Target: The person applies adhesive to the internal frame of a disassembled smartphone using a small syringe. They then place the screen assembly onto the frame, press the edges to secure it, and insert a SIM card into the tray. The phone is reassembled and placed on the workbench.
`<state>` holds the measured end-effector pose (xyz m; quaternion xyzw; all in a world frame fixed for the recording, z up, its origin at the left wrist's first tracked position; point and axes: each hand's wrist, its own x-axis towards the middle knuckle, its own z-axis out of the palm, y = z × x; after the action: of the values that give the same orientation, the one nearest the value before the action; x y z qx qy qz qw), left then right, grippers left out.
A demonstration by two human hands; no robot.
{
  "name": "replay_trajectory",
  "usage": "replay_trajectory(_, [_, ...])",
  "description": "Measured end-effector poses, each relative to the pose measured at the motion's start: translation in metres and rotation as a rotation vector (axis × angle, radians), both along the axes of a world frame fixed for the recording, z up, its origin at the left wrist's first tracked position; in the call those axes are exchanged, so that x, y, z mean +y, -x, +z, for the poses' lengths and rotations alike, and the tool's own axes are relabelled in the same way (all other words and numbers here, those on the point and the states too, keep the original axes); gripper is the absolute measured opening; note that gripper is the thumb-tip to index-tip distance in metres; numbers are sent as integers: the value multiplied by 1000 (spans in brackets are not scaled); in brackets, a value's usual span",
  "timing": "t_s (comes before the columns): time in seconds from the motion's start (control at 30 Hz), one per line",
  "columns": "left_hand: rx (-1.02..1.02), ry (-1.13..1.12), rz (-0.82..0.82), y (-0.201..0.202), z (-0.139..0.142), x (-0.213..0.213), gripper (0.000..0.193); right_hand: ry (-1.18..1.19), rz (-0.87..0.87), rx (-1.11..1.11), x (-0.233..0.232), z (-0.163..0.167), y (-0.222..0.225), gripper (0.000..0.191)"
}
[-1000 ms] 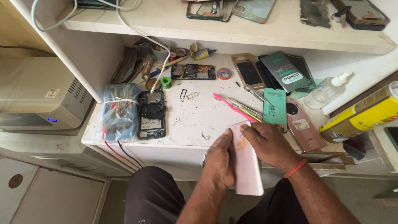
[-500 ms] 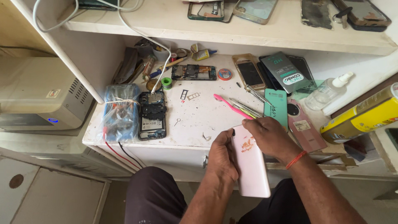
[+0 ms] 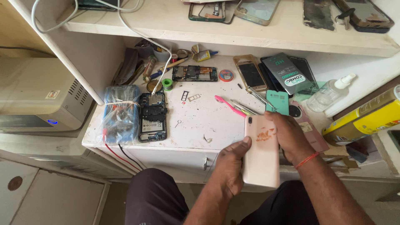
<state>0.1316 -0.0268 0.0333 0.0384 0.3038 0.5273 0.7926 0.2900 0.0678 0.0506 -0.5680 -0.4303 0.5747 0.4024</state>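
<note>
Both hands hold a pale pink phone back cover [image 3: 261, 152] upright over the front edge of the white workbench [image 3: 196, 121]. My left hand [image 3: 230, 166] grips its left and lower edge from below. My right hand [image 3: 291, 137] holds its right side, fingers curled over the top corner, with a red thread band on the wrist. An opened black phone with exposed circuit board [image 3: 152, 116] lies on the bench to the left, apart from both hands. A pink toothbrush [image 3: 230, 106] lies just above the cover.
A blue plastic-wrapped bundle with red and black wires [image 3: 121, 113] sits at the bench's left end. Another opened phone [image 3: 194, 73], tape rolls, tweezers, several phones and cases and a clear spray bottle [image 3: 331, 92] crowd the back and right. A yellow box [image 3: 362, 121] stands right. A grey machine [image 3: 37, 96] is left.
The pink cover has shifted slightly up and toward the bench between my hands. My right hand moved from lying across its face to gripping its right top corner.
</note>
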Motion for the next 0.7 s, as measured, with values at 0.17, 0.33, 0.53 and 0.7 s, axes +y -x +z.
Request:
replay_trajectory(0.17, [349,-72,66,-6,-7,-8,29,-181,179,-132,-3,-3,0,25])
replay_trajectory(0.33, [874,-233,66,-5,-3,-15,33,-116,238,-25,-6,-3,-1,25])
replay_trajectory(0.53, [608,-368,203,-6,3,-25,36,-166,215,375,0,-15,-17,26])
replay_trajectory(0.7, [686,-410,314,-14,-2,-33,36,-161,253,497,-1,-23,-23,27])
